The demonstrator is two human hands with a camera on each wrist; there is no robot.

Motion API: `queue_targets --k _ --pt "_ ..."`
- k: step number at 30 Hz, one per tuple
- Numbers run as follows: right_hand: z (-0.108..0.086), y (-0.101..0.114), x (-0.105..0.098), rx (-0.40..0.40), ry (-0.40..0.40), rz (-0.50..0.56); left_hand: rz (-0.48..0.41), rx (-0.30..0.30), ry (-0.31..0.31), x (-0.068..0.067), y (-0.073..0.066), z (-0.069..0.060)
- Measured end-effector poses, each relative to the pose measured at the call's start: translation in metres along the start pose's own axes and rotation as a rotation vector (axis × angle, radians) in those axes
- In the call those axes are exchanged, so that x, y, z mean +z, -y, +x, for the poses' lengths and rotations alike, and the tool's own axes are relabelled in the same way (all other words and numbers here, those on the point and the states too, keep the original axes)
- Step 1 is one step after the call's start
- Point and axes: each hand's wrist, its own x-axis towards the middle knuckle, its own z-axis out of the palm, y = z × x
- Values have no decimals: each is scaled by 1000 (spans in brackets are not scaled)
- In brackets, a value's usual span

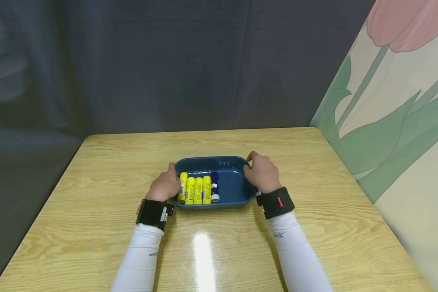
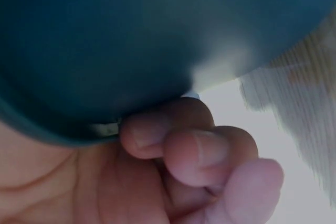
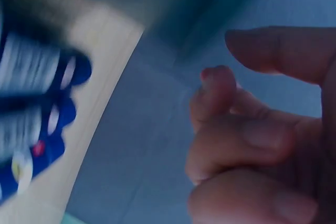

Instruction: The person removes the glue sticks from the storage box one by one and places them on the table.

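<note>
- Head: a glossy dark-blue oblong tray [image 1: 235, 187] is toward the far side of the pale wood-grain table [image 1: 95, 227], containing four yellow cylindrical sticks [image 1: 198, 190] and one navy white-ended stick [image 1: 214, 187].
- The left hand [image 1: 163, 185] clamps its left end; the right hand [image 1: 263, 173] is at its right rim, contact unclear.
- Left wrist: curled fingers [image 2: 197, 156] against the tray.
- Right wrist: thumb and fingers apart.

Both hands [image 1: 163, 185] [image 1: 263, 173] extend forward, fingers [image 3: 241, 142] bent.
</note>
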Motion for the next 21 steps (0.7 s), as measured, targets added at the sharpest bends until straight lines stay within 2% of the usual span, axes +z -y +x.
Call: queue_targets --k 4,9,15,21 --pt "-7 18 12 -11 30 -4 -3 3 -1 1 0 1" --pt "-15 33 22 -29 116 -35 -11 4 1 1 -2 0" --pt "-23 44 37 -122 209 -92 -21 9 0 0 -5 -2" --pt "-25 52 50 -131 249 -114 -14 8 -6 1 -9 -1"
